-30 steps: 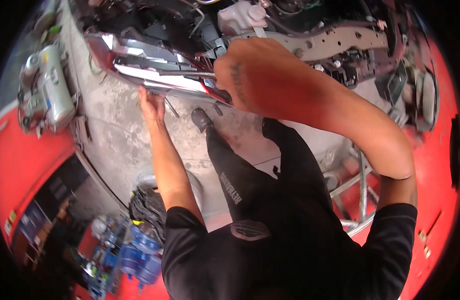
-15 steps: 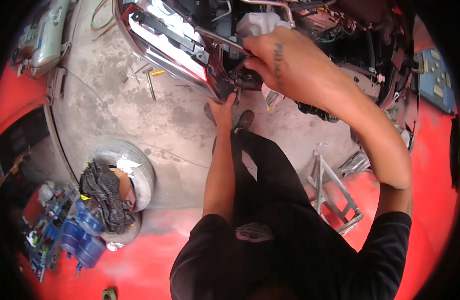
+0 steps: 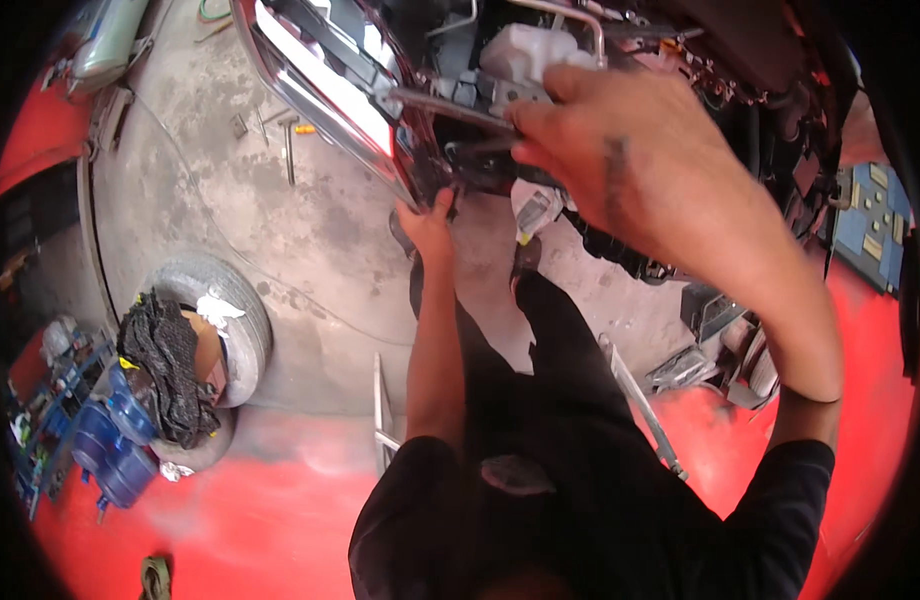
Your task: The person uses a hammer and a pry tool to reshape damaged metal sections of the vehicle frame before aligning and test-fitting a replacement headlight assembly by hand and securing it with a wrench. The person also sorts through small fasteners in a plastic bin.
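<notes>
Headlamp unit (image 3: 340,100), long and bright-faced, sits at the open front corner of a vehicle, slanting down to the right above the concrete floor (image 3: 310,240). The left hand (image 3: 428,232) is at its lower end, thumb raised on one side and fingers on the other, so the grip looks narrow and closed on that corner; the fingertips are partly hidden. The right hand (image 3: 620,150) is closed round one end of a metal bar (image 3: 455,108), whose far end reaches the inner edge of the lamp. What the bar's tip bears on is too blurred to tell.

As far as shows, the lamp is in the vehicle's front and the parts behind it lie bare, among them a white plastic reservoir (image 3: 528,50) just beyond the right fingers. With one hand bracing and the other on the bar, work at the lamp seems unfinished; whether it is fastened or loose cannot be told.

Farther out, a hammer-like tool (image 3: 289,158) and an orange-handled tool (image 3: 305,129) lie on the concrete, apart from both hands. Toward the lower left stand a tyre (image 3: 250,335) with a black mesh bundle (image 3: 165,370) against it, and blue bottles (image 3: 125,475).
</notes>
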Demonstrator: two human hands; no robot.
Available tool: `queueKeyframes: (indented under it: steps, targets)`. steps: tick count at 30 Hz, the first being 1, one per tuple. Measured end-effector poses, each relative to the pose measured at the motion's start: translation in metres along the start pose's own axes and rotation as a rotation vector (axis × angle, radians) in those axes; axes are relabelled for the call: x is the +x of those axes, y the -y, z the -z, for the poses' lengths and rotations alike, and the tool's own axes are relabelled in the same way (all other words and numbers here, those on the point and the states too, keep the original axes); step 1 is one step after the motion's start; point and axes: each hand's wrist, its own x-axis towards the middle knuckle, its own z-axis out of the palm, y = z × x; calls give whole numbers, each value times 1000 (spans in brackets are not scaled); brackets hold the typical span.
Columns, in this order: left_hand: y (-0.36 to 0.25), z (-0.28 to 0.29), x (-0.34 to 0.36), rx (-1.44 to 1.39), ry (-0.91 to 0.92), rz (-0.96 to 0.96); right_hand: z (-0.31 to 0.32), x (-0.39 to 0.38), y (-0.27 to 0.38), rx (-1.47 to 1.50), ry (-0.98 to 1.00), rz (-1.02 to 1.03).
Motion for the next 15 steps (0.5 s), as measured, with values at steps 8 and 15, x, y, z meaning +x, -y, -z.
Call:
queueKeyframes:
  steps: [8, 15]
  targets:
    - [27, 9, -2, 238, -191, -155, 9, 16, 24, 199, 134, 37]
    - [42, 1, 0, 72, -214, -242, 1, 4, -3, 139, 207, 266]
